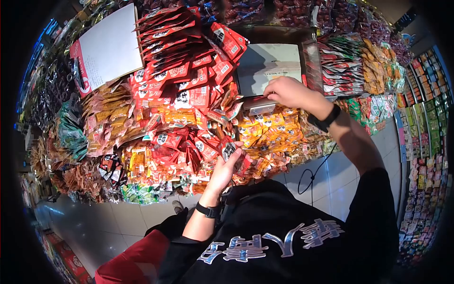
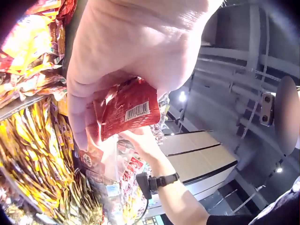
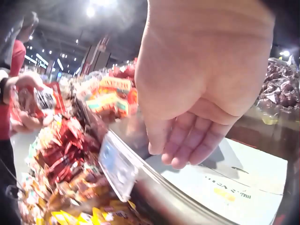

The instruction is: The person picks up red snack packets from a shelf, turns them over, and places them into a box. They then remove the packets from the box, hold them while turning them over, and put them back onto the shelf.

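My left hand (image 1: 226, 168) grips red snack packets (image 1: 229, 150), with its fingers curled round them; the left wrist view shows a barcode on one red packet (image 2: 137, 111). Above the near rim of a dark bin (image 1: 309, 52), my right hand (image 1: 288, 92) is held palm down. Its fingers (image 3: 187, 145) look relaxed and slightly bent in the right wrist view, with nothing visible in them. A pale flat panel (image 3: 225, 187) lies in the bin beneath them. Something red (image 1: 257, 100) shows beside the fingertips in the head view, and contact with it is unclear.
Red packets (image 1: 175, 42) are heaped left of the bin, with a white sheet (image 1: 111, 45) beyond them. Yellow-orange packets (image 1: 269, 130) fill the area in front. A clear tag holder (image 3: 117, 166) hangs on the bin's rim. Green-and-red packets (image 1: 340, 64) stand at right.
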Demonstrator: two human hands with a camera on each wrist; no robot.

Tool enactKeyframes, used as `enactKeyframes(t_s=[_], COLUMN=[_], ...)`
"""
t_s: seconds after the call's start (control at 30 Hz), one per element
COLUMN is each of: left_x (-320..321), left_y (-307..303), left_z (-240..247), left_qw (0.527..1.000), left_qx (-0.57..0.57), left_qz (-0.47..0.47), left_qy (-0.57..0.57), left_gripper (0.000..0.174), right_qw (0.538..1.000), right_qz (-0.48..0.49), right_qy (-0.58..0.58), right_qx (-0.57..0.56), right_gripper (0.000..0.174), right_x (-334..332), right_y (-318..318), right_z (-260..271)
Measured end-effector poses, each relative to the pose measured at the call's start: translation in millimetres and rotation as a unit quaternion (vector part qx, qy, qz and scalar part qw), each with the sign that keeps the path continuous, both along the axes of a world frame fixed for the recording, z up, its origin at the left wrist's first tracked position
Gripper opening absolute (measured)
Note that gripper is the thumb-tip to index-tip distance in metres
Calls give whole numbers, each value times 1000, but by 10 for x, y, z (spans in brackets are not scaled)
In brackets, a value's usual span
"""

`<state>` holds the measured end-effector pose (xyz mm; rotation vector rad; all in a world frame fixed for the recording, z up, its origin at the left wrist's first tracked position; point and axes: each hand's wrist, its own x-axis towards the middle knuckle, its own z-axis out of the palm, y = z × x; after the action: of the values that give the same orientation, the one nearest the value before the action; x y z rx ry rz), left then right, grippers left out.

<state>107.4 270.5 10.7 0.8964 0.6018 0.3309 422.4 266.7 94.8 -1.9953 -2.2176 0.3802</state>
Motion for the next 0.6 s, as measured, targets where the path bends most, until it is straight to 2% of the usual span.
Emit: enactKeyframes(t_s=[0.1, 0.17, 0.4, 0.6], left_x=[-84, -162, -402, -465], left_y=[-12, -14, -28, 6], left_z=[113, 16, -73, -78], left_qw=[1000, 999, 996, 996], left_qx=[0, -11, -2, 9], left_qz=[13, 32, 86, 74], left_qy=[11, 8, 32, 43], left_gripper=[32, 33, 34, 32], right_qw=[993, 984, 965, 989], right_qz=[58, 101, 167, 91], right_qy=[-77, -113, -179, -96], right_qx=[-61, -92, -92, -67], right_gripper=[19, 20, 13, 13], right_x=[87, 73, 45, 104], right_y=[298, 430, 603, 577], right_z=[-216, -314, -441, -424])
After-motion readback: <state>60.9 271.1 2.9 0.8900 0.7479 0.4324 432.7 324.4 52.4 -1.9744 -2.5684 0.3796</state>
